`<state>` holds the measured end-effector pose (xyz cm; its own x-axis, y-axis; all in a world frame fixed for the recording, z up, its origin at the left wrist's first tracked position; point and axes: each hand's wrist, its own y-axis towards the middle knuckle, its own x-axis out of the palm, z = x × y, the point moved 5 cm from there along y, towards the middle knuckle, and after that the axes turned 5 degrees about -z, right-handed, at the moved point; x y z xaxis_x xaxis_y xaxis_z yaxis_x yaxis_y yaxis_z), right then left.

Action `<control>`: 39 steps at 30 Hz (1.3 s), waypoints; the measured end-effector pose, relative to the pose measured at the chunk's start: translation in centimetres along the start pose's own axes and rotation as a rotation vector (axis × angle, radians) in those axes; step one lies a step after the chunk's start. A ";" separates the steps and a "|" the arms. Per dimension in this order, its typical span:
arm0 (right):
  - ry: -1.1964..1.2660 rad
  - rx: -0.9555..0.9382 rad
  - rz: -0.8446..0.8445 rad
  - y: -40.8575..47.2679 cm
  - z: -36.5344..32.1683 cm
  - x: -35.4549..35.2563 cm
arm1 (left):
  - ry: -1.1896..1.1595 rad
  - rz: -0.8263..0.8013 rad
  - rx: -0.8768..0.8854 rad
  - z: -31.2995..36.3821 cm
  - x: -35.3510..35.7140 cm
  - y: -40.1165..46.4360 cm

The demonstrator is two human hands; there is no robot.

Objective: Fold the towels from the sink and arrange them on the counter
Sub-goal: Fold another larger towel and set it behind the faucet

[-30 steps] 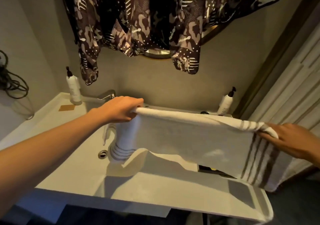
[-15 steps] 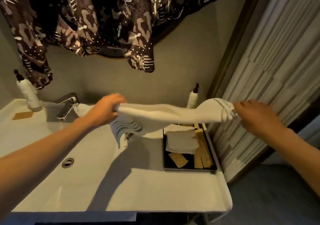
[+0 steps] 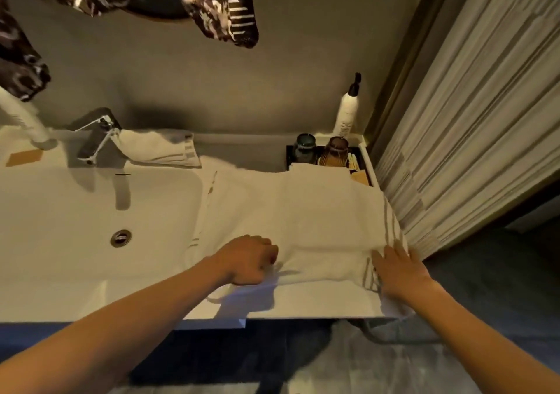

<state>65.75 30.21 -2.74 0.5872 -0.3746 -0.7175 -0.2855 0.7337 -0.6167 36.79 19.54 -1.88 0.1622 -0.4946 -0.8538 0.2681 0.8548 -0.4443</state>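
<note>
Fingers of the left hand (image 3: 251,260) curl into a fist, pinching the near edge of the white striped towel (image 3: 303,220); those of the right hand (image 3: 397,269) lie flat and released on its striped end. Spread over the smooth white counter (image 3: 318,302), the soft terry towel drapes onto the black tray (image 3: 368,166) and overhangs the right edge, so a tug may topple the ribbed glass cups (image 3: 335,151), or it may slip off. A second folded towel (image 3: 160,149) rests beside the chrome faucet (image 3: 94,136).

Dim warm light, grey wall (image 3: 242,90), ribbed pale panel (image 3: 472,114), dark floor (image 3: 500,287)
</note>
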 end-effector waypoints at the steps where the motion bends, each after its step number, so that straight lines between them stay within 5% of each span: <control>1: 0.054 -0.017 0.025 0.2 -0.2 -0.9 | -0.075 0.067 -0.017 1.0 -0.9 1.7; 4: 0.210 -0.112 0.208 -0.6 -1.0 -2.8 | -0.285 0.219 -0.006 5.2 -3.0 7.6; 7: 0.286 -0.133 0.412 -1.9 -0.7 -1.7 | -0.432 0.178 0.052 11.3 -3.0 12.9; 10: 0.273 -0.063 0.358 -1.8 0.7 -0.3 | -0.183 0.000 0.133 16.4 0.3 15.0; 13: 0.337 -0.023 0.348 -1.2 1.9 -0.1 | 0.022 0.033 0.076 18.3 3.3 14.9; 20: 0.472 0.083 0.268 0.0 3.2 -2.5 | 0.033 0.388 0.313 21.2 2.0 11.6; 25: 0.753 0.112 0.219 5.0 4.3 -4.0 | -0.151 0.349 0.439 22.9 2.8 8.7; 35: 0.481 0.368 0.348 9.8 3.3 -4.5 | -0.745 0.446 0.073 19.9 1.9 8.2; 39: 0.361 0.352 0.247 10.3 3.1 -4.2 | -0.677 0.307 0.079 20.7 1.0 7.7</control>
<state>62.68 41.14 -5.09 0.2211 -0.2922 -0.9304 -0.0749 0.9462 -0.3149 58.72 22.40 -0.54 0.7830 -0.2463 -0.5712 0.1804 0.9687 -0.1703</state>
